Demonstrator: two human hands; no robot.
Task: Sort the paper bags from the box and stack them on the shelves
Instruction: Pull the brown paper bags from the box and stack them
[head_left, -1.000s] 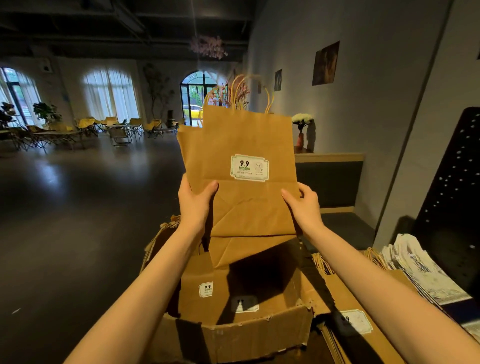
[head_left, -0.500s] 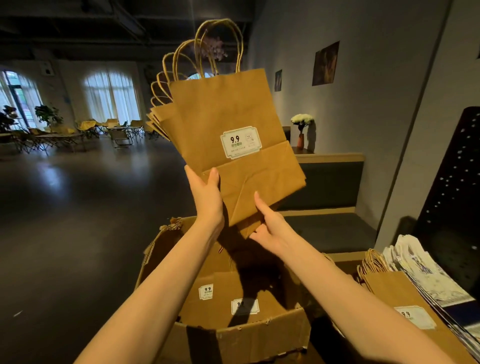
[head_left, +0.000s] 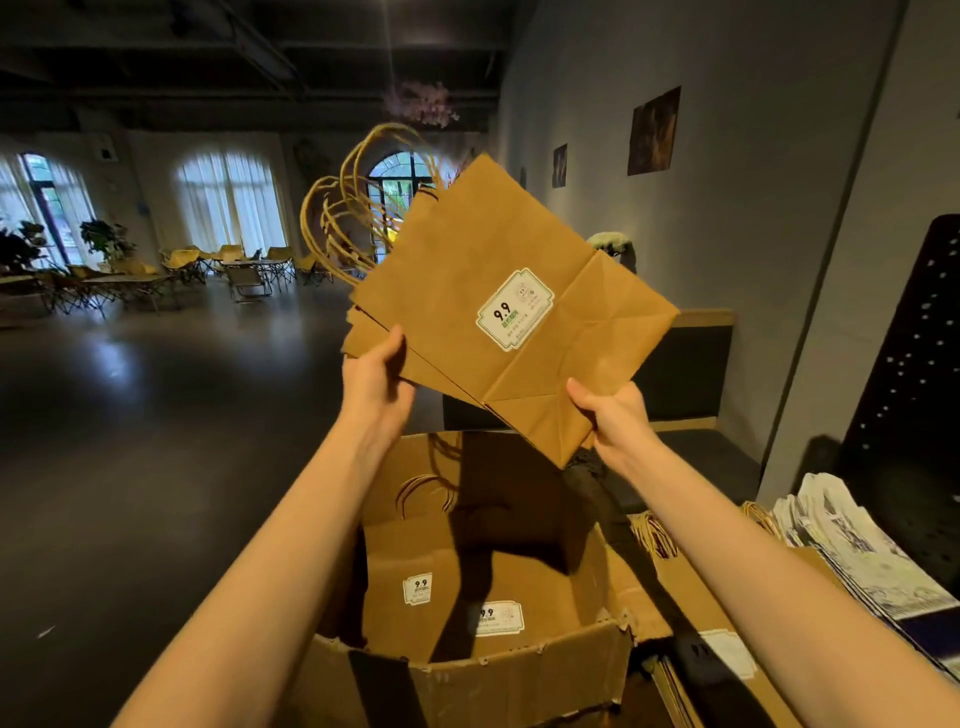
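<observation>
A bundle of flat brown paper bags (head_left: 467, 280) with a white "9.9" label and twisted handles is held up above the cardboard box (head_left: 467, 680), tilted with the handles up and to the left. My left hand (head_left: 376, 382) grips the bundle's lower left edge, thumb on the front. My right hand (head_left: 613, 415) grips its folded bottom corner. More brown bags with the same label (head_left: 457, 587) lie flat inside the box.
To the right of the box lie a stack of brown bags (head_left: 727, 623) and a pile of white printed bags (head_left: 862, 566). A dark perforated panel (head_left: 914, 374) stands at the far right. A low bench (head_left: 691, 384) runs along the wall behind. Dark open floor spreads left.
The bundle has swung clockwise, its bottom now pointing lower right. My right hand, open under it half a second ago, now grips the bottom corner; my left hand has slid to the left edge.
</observation>
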